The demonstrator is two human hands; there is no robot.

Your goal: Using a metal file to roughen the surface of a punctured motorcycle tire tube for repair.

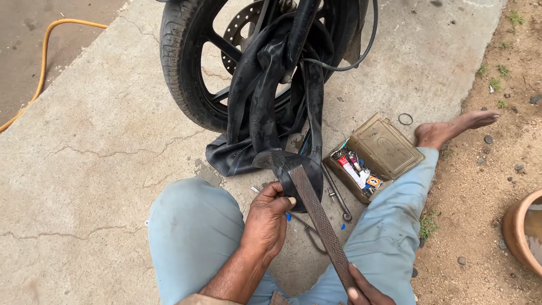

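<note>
I am looking down at my own lap, sitting on the cracked concrete floor [101, 141] with my knees spread. My left hand [266, 221] is gripping a fold of the black inner tube [265, 96], fingers curled tight around the rubber just beside my left knee. My right hand [364, 289] is showing only at the bottom edge, closed around the near end of a long flat file [320, 217]. The file is slanting up and to the left from that hand, and its far end is lying on the bent-over part of the tube next to my left thumb.

The rest of the tube is hanging in loose folds out of the motorcycle wheel [180, 68] standing upright ahead of me, its brake disc showing through the spokes. Just to the right of the tube, an open metal box [375, 149] is sitting on the concrete against my right leg, with small tubes and bits inside. A bent metal tool [339, 197] is lying between my legs. My bare right foot [451, 127] is resting near the edge of the dirt, a yellow hose [42, 62] is curving along the far left, and a clay pot [522, 229] is peeking in at the right.
</note>
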